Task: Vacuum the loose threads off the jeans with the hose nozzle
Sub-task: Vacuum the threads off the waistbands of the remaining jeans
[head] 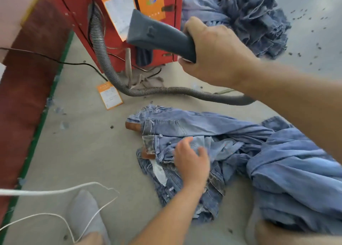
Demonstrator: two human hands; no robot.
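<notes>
Head view: right hand [218, 48] grips the hose nozzle [159, 36] aloft; left hand [191, 160], fingers relaxed, rests on the jeans [203, 126]. Best flatten the denim first, then lower the nozzle mouth close along the seams.

Right hand [218, 48] raised above floor [88, 152], gripping hose nozzle [159, 35]; nozzle juts left of hand, in front of vacuum machine [103, 22]. Ribbed hose [103, 59] runs down machine, along floor, passing beneath right forearm. Left hand [192, 161] below right hand, resting on jeans [185, 126]. Denim pile [249, 17] behind right hand. Paper tag [109, 95] on floor, left of hose. Socked foot [85, 213], cord [61, 191] left of left forearm
</notes>
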